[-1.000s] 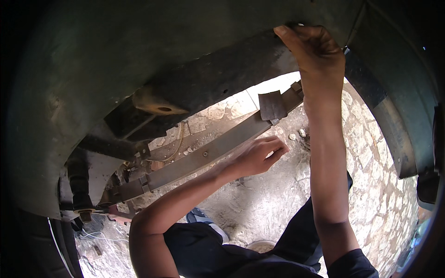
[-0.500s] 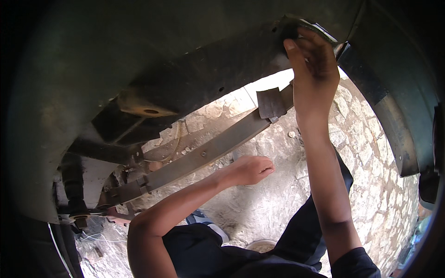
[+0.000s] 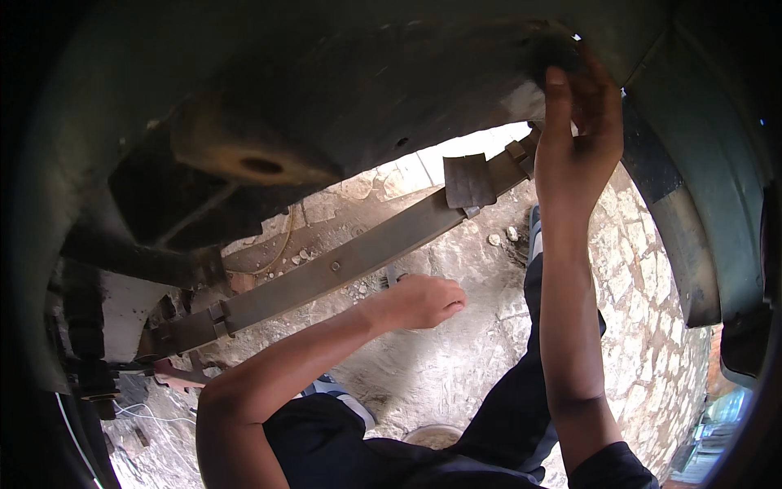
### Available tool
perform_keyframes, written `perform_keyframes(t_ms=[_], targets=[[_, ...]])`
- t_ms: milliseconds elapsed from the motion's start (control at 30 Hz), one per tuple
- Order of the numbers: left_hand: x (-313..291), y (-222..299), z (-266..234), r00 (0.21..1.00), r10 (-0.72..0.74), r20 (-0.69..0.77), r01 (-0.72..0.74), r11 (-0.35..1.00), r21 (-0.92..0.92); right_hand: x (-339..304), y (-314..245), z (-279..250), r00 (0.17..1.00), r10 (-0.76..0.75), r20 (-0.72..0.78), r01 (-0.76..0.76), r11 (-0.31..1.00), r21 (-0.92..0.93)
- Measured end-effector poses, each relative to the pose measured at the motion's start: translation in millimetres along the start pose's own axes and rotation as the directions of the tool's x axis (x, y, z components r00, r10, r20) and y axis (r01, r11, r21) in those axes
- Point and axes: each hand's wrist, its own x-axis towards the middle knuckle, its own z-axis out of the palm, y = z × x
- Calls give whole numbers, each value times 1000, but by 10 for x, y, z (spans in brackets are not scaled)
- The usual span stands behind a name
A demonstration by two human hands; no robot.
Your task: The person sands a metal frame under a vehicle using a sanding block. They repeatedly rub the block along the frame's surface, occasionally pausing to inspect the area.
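Observation:
Raised at the upper right, my right hand (image 3: 580,151) is at the end of a dark metal beam (image 3: 342,106) on a vehicle's underside. Its thumb points up and its fingers curl against the shadowed metal; whatever they grip is too dark to make out. My left hand (image 3: 423,301) is a loose fist in mid-air, below the long leaf spring (image 3: 326,273). Anything inside that fist is hidden. A curved metal plate (image 3: 470,181) sits on the leaf spring, left of my right forearm.
A rusty bracket with a hole (image 3: 261,163) hangs from the beam at the left. A dark shock absorber (image 3: 84,326) stands at the far left, near a thin white cable (image 3: 151,416). Green body panel (image 3: 692,196) curves down on the right. Stone paving (image 3: 643,301) lies below.
The view has shifted, so the beam and spring sit farther left and the bracket looks larger. My right hand stays at the beam's end, its fingers reaching higher. My left fist keeps its shape.

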Motion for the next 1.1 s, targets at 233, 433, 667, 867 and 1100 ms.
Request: perform_keyframes(t_ms=[233,433,667,867,1100], targets=[[12,-17,-29,1000,16,-14,-16,1000,17,65,40,-63,988,-132,81,140,984,-110],[28,-31,-60,998,30,-50,-30,1000,4,58,-30,-121,991,-39,129,49,996,-75],[61,1,-115,997,50,-57,-49,999,17,102,-31,-122,992,46,116,-41,998,-52],[22,-27,-121,1000,-14,-3,15,999,44,134,16,-132,989,-51,137,74,983,-168],[101,-147,-42,1000,-10,10,9,998,66,167,-30,-229,968,128,214,-132,991,4]])
